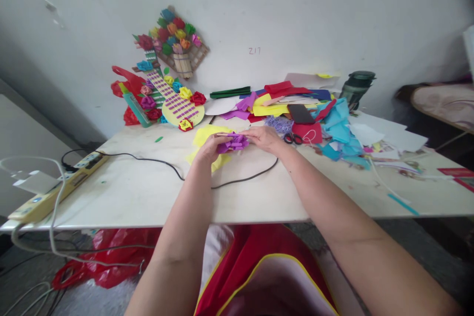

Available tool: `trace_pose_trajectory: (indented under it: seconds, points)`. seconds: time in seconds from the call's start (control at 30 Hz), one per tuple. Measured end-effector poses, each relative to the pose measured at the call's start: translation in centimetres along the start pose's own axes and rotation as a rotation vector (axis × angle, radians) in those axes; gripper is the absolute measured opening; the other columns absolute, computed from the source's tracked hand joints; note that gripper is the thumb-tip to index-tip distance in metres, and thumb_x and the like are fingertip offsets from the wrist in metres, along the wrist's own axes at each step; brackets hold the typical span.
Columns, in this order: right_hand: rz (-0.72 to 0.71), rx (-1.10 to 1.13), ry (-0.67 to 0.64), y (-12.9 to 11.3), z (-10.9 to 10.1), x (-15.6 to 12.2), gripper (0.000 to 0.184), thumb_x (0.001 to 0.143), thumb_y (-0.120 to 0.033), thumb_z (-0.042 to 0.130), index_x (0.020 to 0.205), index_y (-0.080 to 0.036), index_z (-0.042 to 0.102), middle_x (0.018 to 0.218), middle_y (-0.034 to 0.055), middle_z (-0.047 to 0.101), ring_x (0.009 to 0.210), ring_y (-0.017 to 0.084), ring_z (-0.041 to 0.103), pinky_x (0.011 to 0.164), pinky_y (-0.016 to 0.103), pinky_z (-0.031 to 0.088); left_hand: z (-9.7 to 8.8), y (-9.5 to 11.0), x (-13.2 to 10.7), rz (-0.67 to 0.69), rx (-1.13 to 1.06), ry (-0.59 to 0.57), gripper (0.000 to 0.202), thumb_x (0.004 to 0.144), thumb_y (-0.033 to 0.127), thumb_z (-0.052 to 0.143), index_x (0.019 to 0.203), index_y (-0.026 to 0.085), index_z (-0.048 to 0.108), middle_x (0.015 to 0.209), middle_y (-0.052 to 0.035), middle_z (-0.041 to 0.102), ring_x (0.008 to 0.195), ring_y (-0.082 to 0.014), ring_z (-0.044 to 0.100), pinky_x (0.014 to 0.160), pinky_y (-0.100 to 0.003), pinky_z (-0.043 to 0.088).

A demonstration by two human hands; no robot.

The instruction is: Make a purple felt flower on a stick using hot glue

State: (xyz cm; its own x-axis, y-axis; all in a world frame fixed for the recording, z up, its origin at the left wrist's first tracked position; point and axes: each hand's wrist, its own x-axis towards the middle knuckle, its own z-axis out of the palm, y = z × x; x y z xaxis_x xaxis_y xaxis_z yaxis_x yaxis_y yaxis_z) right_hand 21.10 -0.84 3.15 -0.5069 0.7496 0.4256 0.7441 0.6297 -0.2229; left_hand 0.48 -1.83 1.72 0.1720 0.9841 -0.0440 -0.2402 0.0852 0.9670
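Above the middle of the table, a ruffled purple paper flower (235,143) sits between my two hands. My left hand (210,148) is closed around its left side, and a thin pale stick (224,135) shows along the top of those fingers. My right hand (263,137) pinches at the flower's right edge, its fingertips partly hidden. Yellow paper (202,136) lies flat on the table beneath and behind my left hand. Black-handled scissors (293,138) rest just right of my right hand, beside purple paper shreds (278,124).
A paper-flower-trimmed guitar craft (177,103) and a glue bottle (135,103) stand at the back left. Coloured paper (274,103), a phone (300,114) and a dark bottle (357,89) occupy the back right. A black cable (244,180) crosses the table from a power strip (55,190).
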Motion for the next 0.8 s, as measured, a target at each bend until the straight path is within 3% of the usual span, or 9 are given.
trace_pose_trajectory:
  seconds: [0.6,0.8]
  points:
    - [0.039,0.029,-0.021,-0.10,0.17,0.02,0.035,0.091,-0.028,0.052,0.123,-0.032,0.065,0.121,0.0004,0.069,0.111,0.021,0.065,0.090,0.032,0.051,0.05,-0.62,0.61,0.078,0.048,0.077,0.031,0.048,0.018,0.078,0.074,0.012,0.062,0.061,-0.0028,0.064,0.054,-0.0139,0.059,0.052,-0.026,0.047]
    - [0.036,0.052,-0.003,0.25,0.22,-0.05,0.036,0.091,-0.026,0.052,0.124,-0.031,0.065,0.120,0.0020,0.069,0.110,0.022,0.066,0.091,0.034,0.051,0.03,-0.45,0.45,0.108,0.022,0.044,0.039,0.049,0.016,0.074,0.086,0.012,0.065,0.072,-0.0043,0.069,0.059,-0.0141,0.062,0.057,-0.026,0.048]
